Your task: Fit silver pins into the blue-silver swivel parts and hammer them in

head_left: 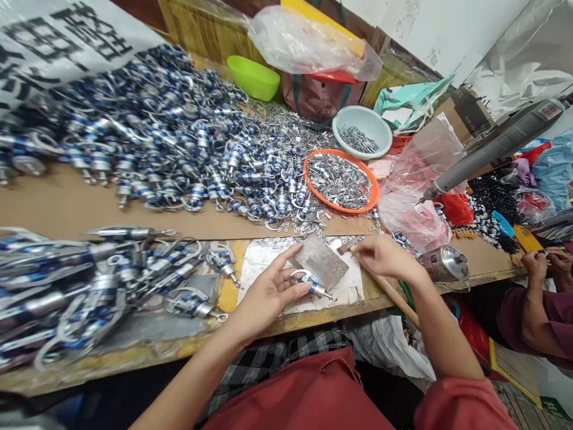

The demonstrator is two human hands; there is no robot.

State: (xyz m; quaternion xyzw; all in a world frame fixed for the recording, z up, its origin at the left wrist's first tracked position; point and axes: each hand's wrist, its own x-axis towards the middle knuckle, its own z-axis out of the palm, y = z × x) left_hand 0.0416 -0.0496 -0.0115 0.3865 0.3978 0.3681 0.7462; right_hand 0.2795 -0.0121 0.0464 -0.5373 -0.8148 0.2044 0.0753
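My left hand (pixel 280 292) pinches a blue-and-silver metal fitting with a curved lever (pixel 316 287) between thumb and fingers. The fitting is at the near edge of a flat grey metal block (pixel 320 261), which my fingers also touch. My right hand (pixel 390 258) is closed just right of the block, its fingers at the neck of a hammer. The hammer's wooden handle (pixel 394 298) slants down under my wrist past the bench edge. Any small part between those fingertips is hidden. White paper (pixel 264 263) lies under the block.
A large heap of similar fittings (pixel 179 131) covers the back left, with more (pixel 89 292) at the near left. An orange tray (pixel 374 194) of small metal pieces and a pale bowl (pixel 385 128) of pins stand behind. A power screwdriver (pixel 492 146) hangs at right, near another person's hands (pixel 541 263).
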